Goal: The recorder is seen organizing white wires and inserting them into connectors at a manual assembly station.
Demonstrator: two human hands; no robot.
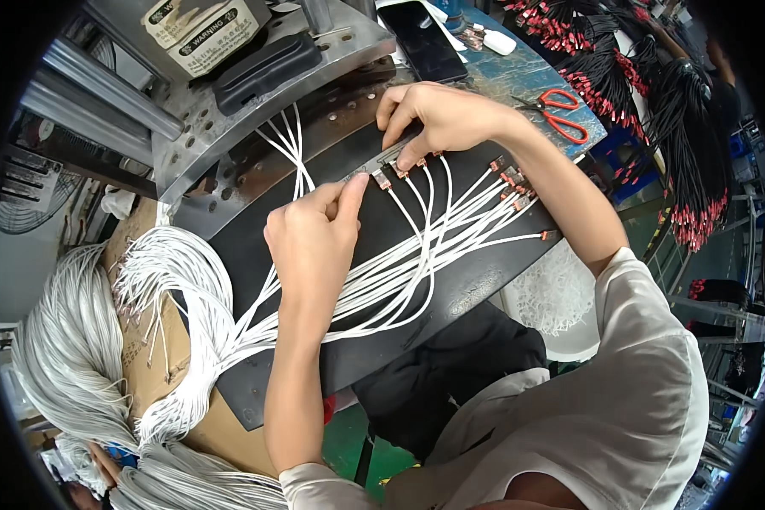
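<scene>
A narrow metal strip (380, 161) lies slantwise between my hands, with several small connectors (383, 181) in a row along its near edge. White cables (416, 242) run from these connectors. My left hand (314, 238) is closed, its thumb and forefinger at the strip's left end. Over the right part of the strip, my right hand (442, 119) has its thumb pressed on the row and its other fingers bent behind it. What lies under the right fingertips is partly hidden. More cable ends with orange-and-metal connectors (514, 189) lie to the right on the black board (455, 302).
A metal machine plate (348, 51) stands just beyond the board. A phone (422, 41) and red-handled scissors (561, 116) lie on the blue bench. Thick white cable bundles (68, 357) fill the left; black cables with red ends (697, 170) hang right. A white tub (561, 293) sits below the board.
</scene>
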